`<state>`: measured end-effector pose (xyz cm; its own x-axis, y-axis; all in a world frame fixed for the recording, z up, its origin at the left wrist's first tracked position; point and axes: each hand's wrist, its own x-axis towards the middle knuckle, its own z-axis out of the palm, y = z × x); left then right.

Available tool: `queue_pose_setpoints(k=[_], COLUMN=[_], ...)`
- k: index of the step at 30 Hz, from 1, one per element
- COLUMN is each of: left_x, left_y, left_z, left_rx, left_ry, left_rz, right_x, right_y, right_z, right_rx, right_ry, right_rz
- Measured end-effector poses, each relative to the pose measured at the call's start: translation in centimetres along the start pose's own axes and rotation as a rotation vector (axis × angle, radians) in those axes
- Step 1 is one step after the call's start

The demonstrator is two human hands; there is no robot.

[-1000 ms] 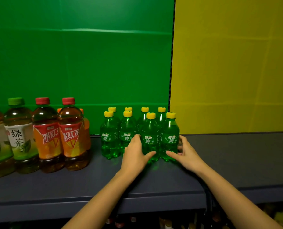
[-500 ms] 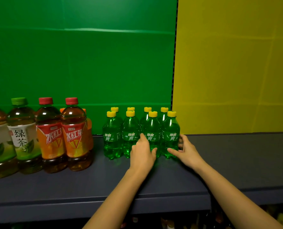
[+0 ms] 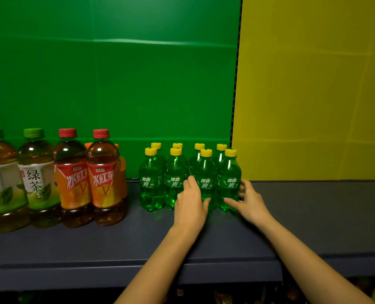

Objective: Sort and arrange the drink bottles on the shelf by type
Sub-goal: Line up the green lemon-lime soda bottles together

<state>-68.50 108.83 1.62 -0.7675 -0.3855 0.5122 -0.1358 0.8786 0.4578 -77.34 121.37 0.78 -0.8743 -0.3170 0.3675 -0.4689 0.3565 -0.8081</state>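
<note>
Soda bottles (image 3: 174, 170), 8 of them, small, green and yellow-capped, stand upright on the dark shelf (image 3: 94, 244) in 2 rows of 4, packed close together. The cluster sits near the middle of the shelf, just where the green backdrop (image 3: 138, 84) meets the yellow backdrop (image 3: 313, 84).

The left hand (image 3: 191, 202) grips the 3rd front bottle (image 3: 205, 172), counted from the left. Its fingers curl in at the bottle's left side, between it and its neighbour, and the thumb lies across the lower front. The right hand (image 3: 251, 200) holds the rightmost front bottle (image 3: 229, 172): the thumb presses on the lower front, and the fingers wrap round the right side toward the back. Both bottles stand with their bases on the shelf, in line with the other 2 of the front row. Both forearms reach in from the lower edge of the view.

Further left, apart from the soda cluster, larger bottles stand in a row along the shelf. 2 green tea bottles (image 3: 37, 172) with green caps are at the far left, the outer 1 partly cut off by the frame edge. Beside them stand 2 iced tea bottles (image 3: 73, 176) with red caps and orange-red labels, touching or nearly touching each other. An orange bottle (image 3: 122, 167) shows partly behind the right iced tea bottle. How many stand behind I cannot tell.
</note>
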Motion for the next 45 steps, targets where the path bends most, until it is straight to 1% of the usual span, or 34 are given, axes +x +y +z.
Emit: queue_pose_setpoints(k=[5,9,15,17,19,21,22,23,25,28,30,32,34,37,42,45], left_x=[0.2,0.4,0.6,0.4,0.2,0.3,0.4,0.5,0.8,1.7,2.5,3.2,3.7,4.0,4.1,3.9], left_y=[-0.2,-0.7,-1.3,-1.7,-2.6,-4.2,-5.1,-5.9,-7.0,-7.7,-8.4,-9.2,-9.9,-10.3,-10.5,-10.7], left_z=[-0.1,-0.1,-0.3,-0.8,-1.7,-2.6,-2.9,-3.1,-3.5,-3.8,-3.7,-3.6,-3.5,-3.4,-3.1,-3.1], left_rx=[0.065,0.085,0.048,0.007,-0.035,0.025,0.042,0.036,-0.058,-0.301,-0.453,-0.602,-0.725,-0.773,-0.781,-0.743], left_ry=[0.051,0.055,0.065,0.141,0.282,0.451,0.531,0.567,0.517,0.33,0.243,0.149,0.079,0.036,0.03,0.048], left_rz=[0.028,0.036,0.066,0.098,0.141,0.181,0.173,0.142,0.05,-0.119,-0.212,-0.285,-0.318,-0.318,-0.312,-0.306], right_x=[0.0,0.0,0.0,0.1,0.2,0.4,0.5,0.7,1.2,1.8,2.1,2.2,2.3,2.4,2.6,2.7], right_y=[-0.2,-0.3,-0.5,-0.4,-0.2,0.0,0.0,-0.1,-0.2,-0.5,-0.4,-0.3,-0.2,-0.1,0.3,0.2], right_z=[0.1,0.1,0.5,0.4,0.1,0.0,0.0,0.1,0.4,1.0,1.6,2.0,2.4,2.6,2.7,2.7], right_rx=[0.011,0.024,0.028,0.027,0.016,0.022,0.039,0.067,0.146,0.251,0.301,0.357,0.387,0.389,0.377,0.33], right_ry=[0.001,-0.027,-0.026,-0.039,-0.059,-0.072,-0.076,-0.08,-0.086,-0.102,-0.094,-0.061,-0.03,-0.017,0.004,0.003], right_rz=[0.008,0.019,0.019,0.017,0.021,0.028,0.031,0.038,0.072,0.113,0.123,0.118,0.108,0.096,0.088,0.108])
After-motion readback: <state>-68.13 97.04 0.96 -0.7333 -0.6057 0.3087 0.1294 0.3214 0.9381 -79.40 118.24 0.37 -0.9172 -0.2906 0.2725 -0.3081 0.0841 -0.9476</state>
